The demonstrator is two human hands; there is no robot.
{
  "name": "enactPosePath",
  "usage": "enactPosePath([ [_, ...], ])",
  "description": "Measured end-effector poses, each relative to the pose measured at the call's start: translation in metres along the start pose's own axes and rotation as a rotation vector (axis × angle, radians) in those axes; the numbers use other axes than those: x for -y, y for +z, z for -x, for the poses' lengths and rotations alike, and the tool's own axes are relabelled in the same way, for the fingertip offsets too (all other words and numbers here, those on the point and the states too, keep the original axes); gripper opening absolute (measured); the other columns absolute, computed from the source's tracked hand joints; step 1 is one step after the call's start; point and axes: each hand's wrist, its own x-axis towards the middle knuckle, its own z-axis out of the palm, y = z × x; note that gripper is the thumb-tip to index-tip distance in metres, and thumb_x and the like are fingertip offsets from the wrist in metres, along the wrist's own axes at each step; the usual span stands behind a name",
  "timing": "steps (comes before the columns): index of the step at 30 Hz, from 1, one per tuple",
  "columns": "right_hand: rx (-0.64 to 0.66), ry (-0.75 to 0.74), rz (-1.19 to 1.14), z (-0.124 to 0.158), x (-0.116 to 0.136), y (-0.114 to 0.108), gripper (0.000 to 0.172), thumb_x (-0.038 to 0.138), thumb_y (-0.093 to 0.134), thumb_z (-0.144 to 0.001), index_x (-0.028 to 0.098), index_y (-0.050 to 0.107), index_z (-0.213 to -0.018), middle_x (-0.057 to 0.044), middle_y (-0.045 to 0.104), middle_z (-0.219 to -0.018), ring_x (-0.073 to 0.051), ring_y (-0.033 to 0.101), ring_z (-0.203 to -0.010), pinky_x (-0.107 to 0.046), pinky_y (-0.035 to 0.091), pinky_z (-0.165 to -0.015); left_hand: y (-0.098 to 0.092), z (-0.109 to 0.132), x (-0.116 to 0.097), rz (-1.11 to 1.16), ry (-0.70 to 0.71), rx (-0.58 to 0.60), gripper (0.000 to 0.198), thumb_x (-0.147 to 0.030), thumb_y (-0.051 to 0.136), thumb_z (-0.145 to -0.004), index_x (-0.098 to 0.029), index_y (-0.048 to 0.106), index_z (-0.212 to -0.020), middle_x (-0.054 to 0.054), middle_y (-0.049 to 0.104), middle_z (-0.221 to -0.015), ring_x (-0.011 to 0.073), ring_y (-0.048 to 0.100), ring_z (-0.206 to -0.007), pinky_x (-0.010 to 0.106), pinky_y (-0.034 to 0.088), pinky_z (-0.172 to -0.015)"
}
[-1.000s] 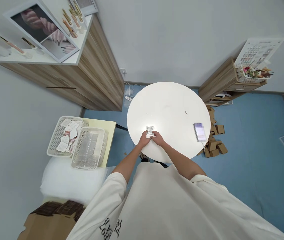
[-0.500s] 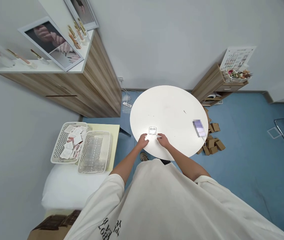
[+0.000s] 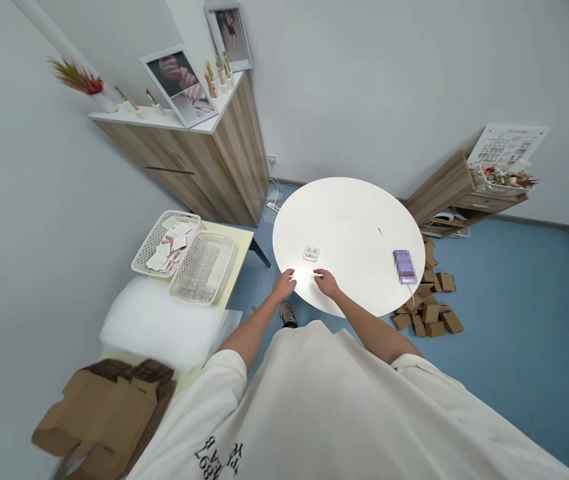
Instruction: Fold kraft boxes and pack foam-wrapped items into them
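Note:
A small clear plastic box (image 3: 311,253) with a row of small pieces in it lies flat on the round white table (image 3: 349,207). My left hand (image 3: 285,285) is at the table's near edge, just below and left of the box, not touching it. Its thumb and fingers are apart with nothing visible in them. My right hand (image 3: 327,283) hovers over the table below and right of the box, thumb and fingertips slightly parted. No held thing shows there either. Both hands point toward each other with a gap between them.
A purple phone-like thing (image 3: 405,267), blurred, lies at the table's right with a white cable. Small brown boxes (image 3: 429,313) are heaped on the floor. Left stand white baskets (image 3: 204,268) of cards and clear trays, white wrap (image 3: 161,320) and flattened cartons (image 3: 99,413).
My view has swung left, bringing the cartons into sight. My hands have drawn slightly back from the clear box. A whitish bit at my right fingertips no longer shows.

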Motion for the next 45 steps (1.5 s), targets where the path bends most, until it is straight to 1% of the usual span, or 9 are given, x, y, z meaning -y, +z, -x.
enactPosePath([
  [4,0.052,-0.055,0.016,0.022,-0.009,0.012,0.037,0.021,0.052,-0.089,0.02,0.066,-0.123,-0.008,0.064,-0.133,-0.02,0.066,-0.109,-0.033,0.049,-0.101,0.01,0.042,0.006,0.014,-0.02,-0.053,0.047,-0.018,0.055,-0.088,-0.018,0.052,-0.135,0.013,0.058,-0.138,0.0248,0.059,-0.122,0.037,0.048,-0.102],
  [9,0.142,-0.121,0.037,0.041,0.0,0.039,0.035,0.018,0.053,-0.088,0.021,0.067,-0.12,-0.006,0.067,-0.128,-0.018,0.067,-0.105,-0.031,0.051,-0.097,0.001,0.089,0.023,0.011,-0.069,-0.13,0.044,-0.022,0.056,-0.09,-0.018,0.054,-0.134,0.014,0.059,-0.138,0.0261,0.059,-0.123,0.039,0.049,-0.102],
  [17,0.248,-0.248,0.092,0.058,0.047,0.087,0.033,0.017,0.055,-0.087,0.022,0.07,-0.116,-0.005,0.07,-0.121,-0.019,0.066,-0.109,-0.034,0.049,-0.102,-0.04,0.141,0.057,0.023,-0.108,-0.324,0.043,-0.016,0.055,-0.088,-0.018,0.058,-0.131,0.011,0.065,-0.131,0.0217,0.064,-0.115,0.036,0.048,-0.104],
  [23,0.332,-0.293,0.141,0.08,0.079,0.146,0.033,0.018,0.055,-0.088,0.021,0.07,-0.117,-0.007,0.07,-0.122,-0.021,0.065,-0.112,-0.036,0.048,-0.104,-0.08,0.183,0.097,0.06,-0.166,-0.392,0.045,-0.013,0.052,-0.087,-0.02,0.057,-0.131,0.008,0.065,-0.132,0.0193,0.063,-0.116,0.036,0.048,-0.105],
  [28,0.381,-0.294,0.169,0.105,0.105,0.207,0.032,0.019,0.055,-0.089,0.02,0.072,-0.116,-0.009,0.07,-0.121,-0.024,0.064,-0.114,-0.037,0.048,-0.102,-0.125,0.217,0.148,-0.009,-0.191,-0.402,0.045,-0.015,0.051,-0.088,-0.016,0.056,-0.133,0.013,0.059,-0.138,0.0229,0.059,-0.122,0.037,0.046,-0.107],
  [33,0.401,-0.216,0.187,0.128,0.12,0.268,0.032,0.018,0.056,-0.087,0.02,0.072,-0.114,-0.008,0.071,-0.119,-0.021,0.066,-0.105,-0.035,0.05,-0.098,-0.163,0.244,0.2,-0.175,-0.219,-0.389,0.046,-0.014,0.052,-0.086,-0.016,0.057,-0.132,0.014,0.052,-0.143,0.0263,0.049,-0.134,0.039,0.036,-0.115],
  [36,0.405,-0.151,0.185,0.137,0.123,0.296,0.033,0.019,0.057,-0.085,0.02,0.072,-0.114,-0.008,0.072,-0.116,-0.019,0.068,-0.093,-0.034,0.052,-0.093,-0.175,0.255,0.223,-0.262,-0.235,-0.327,0.049,-0.015,0.055,-0.084,-0.016,0.056,-0.133,0.015,0.043,-0.15,0.0302,0.043,-0.139,0.043,0.033,-0.117],
  [40,0.446,-0.064,0.178,0.143,0.125,0.325,0.039,0.022,0.058,-0.084,0.019,0.069,-0.12,-0.005,0.074,-0.096,-0.018,0.068,-0.079,-0.034,0.055,-0.084,-0.18,0.263,0.242,-0.319,-0.234,-0.238,0.053,-0.016,0.055,-0.085,-0.018,0.052,-0.138,0.014,0.038,-0.155,0.0316,0.039,-0.142,0.045,0.033,-0.116],
  [45,0.425,-0.093,0.155,0.143,0.126,0.353,0.039,0.021,0.062,-0.081,0.022,0.069,-0.119,-0.006,0.071,-0.117,-0.019,0.068,-0.096,-0.031,0.053,-0.089,-0.187,0.267,0.249,-0.325,-0.19,-0.222,0.053,-0.017,0.053,-0.087,-0.019,0.051,-0.14,0.014,0.036,-0.157,0.0319,0.036,-0.143,0.045,0.031,-0.117],
])
